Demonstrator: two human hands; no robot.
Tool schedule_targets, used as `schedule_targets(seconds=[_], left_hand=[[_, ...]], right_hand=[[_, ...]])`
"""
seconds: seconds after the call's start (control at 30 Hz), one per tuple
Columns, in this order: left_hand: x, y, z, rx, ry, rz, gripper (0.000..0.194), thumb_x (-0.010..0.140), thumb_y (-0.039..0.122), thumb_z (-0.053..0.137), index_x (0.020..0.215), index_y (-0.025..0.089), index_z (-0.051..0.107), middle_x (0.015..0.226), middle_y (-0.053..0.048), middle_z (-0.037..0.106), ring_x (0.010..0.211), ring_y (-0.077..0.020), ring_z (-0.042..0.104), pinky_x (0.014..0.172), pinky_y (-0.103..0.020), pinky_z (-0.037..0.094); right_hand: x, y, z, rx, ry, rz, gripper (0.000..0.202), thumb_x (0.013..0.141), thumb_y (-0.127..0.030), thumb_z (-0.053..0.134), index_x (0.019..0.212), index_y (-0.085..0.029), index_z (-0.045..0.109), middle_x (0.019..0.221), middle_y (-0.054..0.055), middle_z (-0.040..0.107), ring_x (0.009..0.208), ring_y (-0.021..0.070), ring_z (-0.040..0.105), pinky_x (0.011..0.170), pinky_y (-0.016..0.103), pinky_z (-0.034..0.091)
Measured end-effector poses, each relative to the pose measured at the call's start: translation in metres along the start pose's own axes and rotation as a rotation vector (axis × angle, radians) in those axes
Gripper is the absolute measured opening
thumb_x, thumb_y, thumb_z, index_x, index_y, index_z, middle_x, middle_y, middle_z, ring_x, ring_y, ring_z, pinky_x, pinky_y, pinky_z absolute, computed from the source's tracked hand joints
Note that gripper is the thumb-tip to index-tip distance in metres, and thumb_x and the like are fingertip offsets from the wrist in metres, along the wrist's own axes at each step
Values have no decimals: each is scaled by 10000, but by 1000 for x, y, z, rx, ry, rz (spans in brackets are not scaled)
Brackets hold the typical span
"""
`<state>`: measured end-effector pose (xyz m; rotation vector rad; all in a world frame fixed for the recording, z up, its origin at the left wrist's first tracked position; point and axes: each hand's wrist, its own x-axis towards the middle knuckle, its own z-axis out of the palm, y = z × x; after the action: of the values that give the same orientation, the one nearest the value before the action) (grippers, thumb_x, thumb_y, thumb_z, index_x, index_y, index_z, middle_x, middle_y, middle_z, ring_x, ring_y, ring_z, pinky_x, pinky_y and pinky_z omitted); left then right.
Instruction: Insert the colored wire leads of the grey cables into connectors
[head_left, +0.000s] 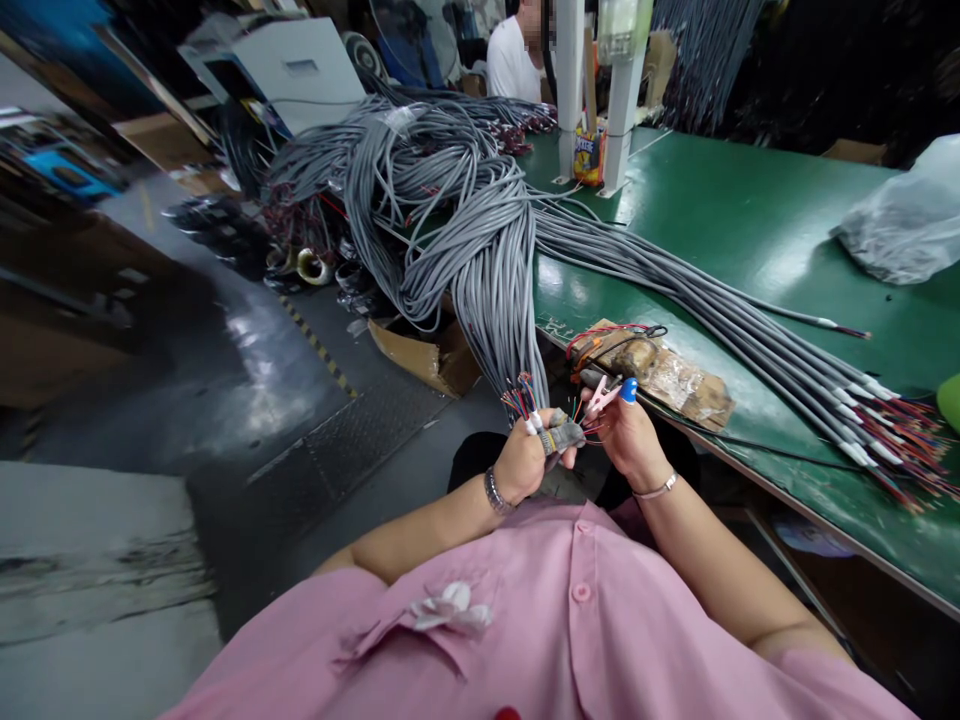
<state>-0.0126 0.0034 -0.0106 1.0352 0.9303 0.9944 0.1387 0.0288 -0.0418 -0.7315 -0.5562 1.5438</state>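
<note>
In the head view my left hand (523,462) is closed around the ends of grey cables, beside white-banded tips with loose coloured wires (519,398) fanning upward. Grey fabric sleeves (562,437) cover some of its fingers. Close by on the right, my right hand (628,437) pinches a small pink clip-like tool (601,398) near a few thin wires between both hands. A blue cover (628,390) sits on one of its digits. The thick bundle of grey cables (499,265) drapes over the table edge down to my left hand.
A second row of grey cables (720,295) lies along the green table (697,190), coloured wire ends at right. A taped block (652,370) with red and black leads sits at the near edge. Beyond are posts (619,125), a plastic bag (904,215) and a person (514,60).
</note>
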Motion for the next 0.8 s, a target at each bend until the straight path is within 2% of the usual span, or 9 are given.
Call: schedule_targets(seconds=[0.1,0.27,0.37,0.57,0.8], left_hand=[[1,1,1,13,13,-7,287,729,408,693,643,144,624,463,-6,563,406,-80,415,449,-231,266],[2,0,0,42,10,-15,298,732,406,691,612,145,611,460,-9,563,411,-77,397,453,-233,255],[3,-1,0,39,-3,-10,281,739,396,680,631,142,626,461,-12,566,415,-83,403,455,-235,256],[0,1,-1,5,5,-31,304,708,410,706,606,142,605,449,-9,562,402,-77,409,446,-228,250],[-1,2,-9,-70,-22,-63,306,682,423,721,656,130,635,456,-17,578,375,-78,430,417,-217,250]], right_hand=[[2,-2,5,82,15,48,424,717,-598,728,805,-185,695,768,25,712,542,94,537,514,227,484],[3,-3,10,140,56,26,373,738,-535,745,818,-173,704,684,11,684,519,92,511,490,215,463],[2,-3,11,133,69,24,376,726,-537,753,802,-173,693,701,17,690,523,98,520,503,226,464],[-3,-4,10,117,43,62,436,725,-639,690,773,-207,656,739,23,698,569,130,571,551,267,485],[-10,-9,6,97,-20,75,325,831,-529,643,870,-209,684,817,26,707,615,114,572,556,232,477]])
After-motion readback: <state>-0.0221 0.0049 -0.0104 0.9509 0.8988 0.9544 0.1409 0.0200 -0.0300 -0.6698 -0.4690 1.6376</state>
